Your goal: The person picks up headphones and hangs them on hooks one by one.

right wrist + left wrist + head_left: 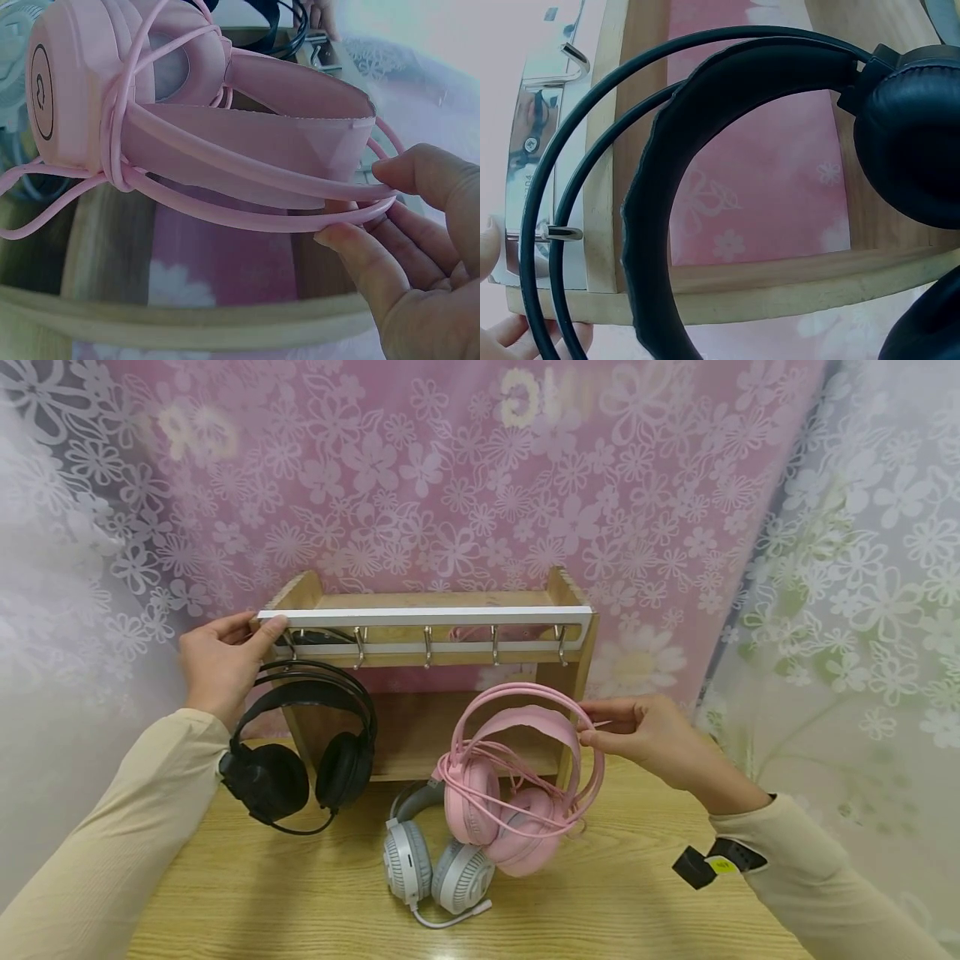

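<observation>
My left hand [225, 660] grips the left end of a wooden hook rack [442, 600], thumb on its white hook strip [465, 617]. Black headphones [300, 760] hang by their double band from the leftmost hook [564, 233], in front of that hand. With my right hand [645, 739] I pinch the outer band of pink headphones [525, 777], held in the air near the rack's right side. Their cable is wrapped round band and ear cup; in the right wrist view thumb and fingers press on the pink band [300, 222]. Grey-white headphones [408, 860] lie on the table, partly behind the pink pair.
Several metal hooks [428, 647] line the strip, and the other hooks carry nothing. Below them the rack has a wooden lower shelf [405, 735]. It stands on a wood-grain table [600, 893] against a pink flowered curtain [450, 485]. A dark strap [720, 860] is on the right sleeve.
</observation>
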A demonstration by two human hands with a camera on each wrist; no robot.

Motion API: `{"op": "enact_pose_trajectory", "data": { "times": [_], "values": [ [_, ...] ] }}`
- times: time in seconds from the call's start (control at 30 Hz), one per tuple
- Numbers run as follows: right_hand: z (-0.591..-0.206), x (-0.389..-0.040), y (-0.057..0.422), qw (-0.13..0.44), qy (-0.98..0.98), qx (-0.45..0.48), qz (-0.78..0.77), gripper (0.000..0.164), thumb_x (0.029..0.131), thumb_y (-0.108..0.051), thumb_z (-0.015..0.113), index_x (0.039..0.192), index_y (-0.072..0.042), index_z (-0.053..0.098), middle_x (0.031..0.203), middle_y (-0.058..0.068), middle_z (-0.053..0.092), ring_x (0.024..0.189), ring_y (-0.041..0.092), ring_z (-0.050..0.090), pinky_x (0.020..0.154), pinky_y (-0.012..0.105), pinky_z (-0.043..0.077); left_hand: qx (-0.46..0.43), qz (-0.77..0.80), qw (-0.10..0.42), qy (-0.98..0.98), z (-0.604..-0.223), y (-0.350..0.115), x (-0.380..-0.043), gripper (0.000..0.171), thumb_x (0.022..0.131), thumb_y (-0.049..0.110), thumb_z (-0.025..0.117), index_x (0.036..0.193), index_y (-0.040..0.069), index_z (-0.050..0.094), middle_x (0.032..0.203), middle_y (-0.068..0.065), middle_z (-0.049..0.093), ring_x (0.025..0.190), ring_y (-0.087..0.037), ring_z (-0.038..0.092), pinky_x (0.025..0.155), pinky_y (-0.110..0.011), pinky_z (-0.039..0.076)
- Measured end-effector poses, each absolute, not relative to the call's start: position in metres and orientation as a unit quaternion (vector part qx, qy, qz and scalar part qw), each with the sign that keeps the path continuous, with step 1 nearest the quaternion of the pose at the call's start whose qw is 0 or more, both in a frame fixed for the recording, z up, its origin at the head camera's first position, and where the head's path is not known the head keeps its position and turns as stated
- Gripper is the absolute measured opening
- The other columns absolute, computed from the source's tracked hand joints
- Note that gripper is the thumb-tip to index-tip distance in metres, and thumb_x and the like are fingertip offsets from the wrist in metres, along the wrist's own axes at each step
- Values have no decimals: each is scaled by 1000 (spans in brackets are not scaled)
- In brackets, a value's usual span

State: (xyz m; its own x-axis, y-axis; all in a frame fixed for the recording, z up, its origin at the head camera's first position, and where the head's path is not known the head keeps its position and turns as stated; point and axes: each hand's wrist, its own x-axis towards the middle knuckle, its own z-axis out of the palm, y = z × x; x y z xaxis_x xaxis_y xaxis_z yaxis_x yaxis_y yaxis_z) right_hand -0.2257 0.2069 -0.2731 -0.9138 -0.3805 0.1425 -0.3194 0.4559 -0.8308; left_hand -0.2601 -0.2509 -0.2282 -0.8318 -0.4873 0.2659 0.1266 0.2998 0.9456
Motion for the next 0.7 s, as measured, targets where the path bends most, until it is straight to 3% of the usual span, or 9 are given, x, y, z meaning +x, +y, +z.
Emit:
{"op": "enact_pose_trajectory", "data": {
  "times": [0.2,0.5,0.7],
  "values": [
    [-268,-233,186,36,836,-218,-502,44,86,-19,73,125,-2,62,112,14,68,98,16,68,85,29,54,115,-584,273,-756,-230,-251,-259,69,77,45,75,135,11,56,117,0,62,91,0,58,70,-10,49],
    [-260,-242,159,47,822,-227,-521,41,86,-17,74,124,-5,64,110,12,69,97,20,69,80,33,56,117,-575,265,-765,-228,-251,-261,71,77,46,74,136,11,55,119,-1,61,92,0,58,71,-11,49],
    [-254,-248,141,52,805,-243,-538,39,85,-11,74,122,-1,65,110,15,69,99,28,67,80,32,56,114,-581,269,-760,-227,-251,-260,71,77,44,75,135,9,56,112,3,62,91,0,58,70,-10,48]
  ]
}}
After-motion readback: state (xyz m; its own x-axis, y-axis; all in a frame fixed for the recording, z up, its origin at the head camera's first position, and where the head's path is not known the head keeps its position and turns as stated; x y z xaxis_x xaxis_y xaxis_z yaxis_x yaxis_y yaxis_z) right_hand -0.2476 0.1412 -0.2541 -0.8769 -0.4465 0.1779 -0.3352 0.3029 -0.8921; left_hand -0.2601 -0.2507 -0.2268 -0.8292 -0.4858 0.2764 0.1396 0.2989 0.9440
